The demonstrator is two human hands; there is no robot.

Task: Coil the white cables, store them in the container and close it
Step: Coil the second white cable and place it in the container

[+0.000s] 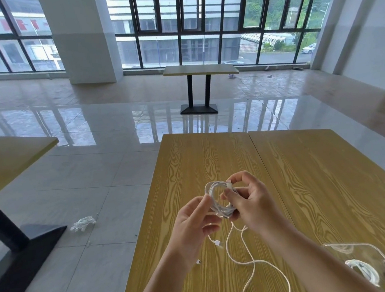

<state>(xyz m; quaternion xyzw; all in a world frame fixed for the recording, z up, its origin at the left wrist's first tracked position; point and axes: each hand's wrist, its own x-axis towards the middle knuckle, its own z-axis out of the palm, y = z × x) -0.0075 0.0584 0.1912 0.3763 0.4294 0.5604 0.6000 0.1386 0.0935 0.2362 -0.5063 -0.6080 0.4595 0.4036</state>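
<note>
Gripped white cable coil (217, 198) in both hands, left hand (195, 223) and right hand (251, 201) fingers curled round it; loosened hold risked loops springing open over tabletop (306, 170).

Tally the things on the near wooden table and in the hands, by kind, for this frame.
White cables: 3, namely the coil held by the left hand and right hand, a loose cable on the table, and a coiled one inside the container.
Clear containers: 1.
Total: 4.
</note>
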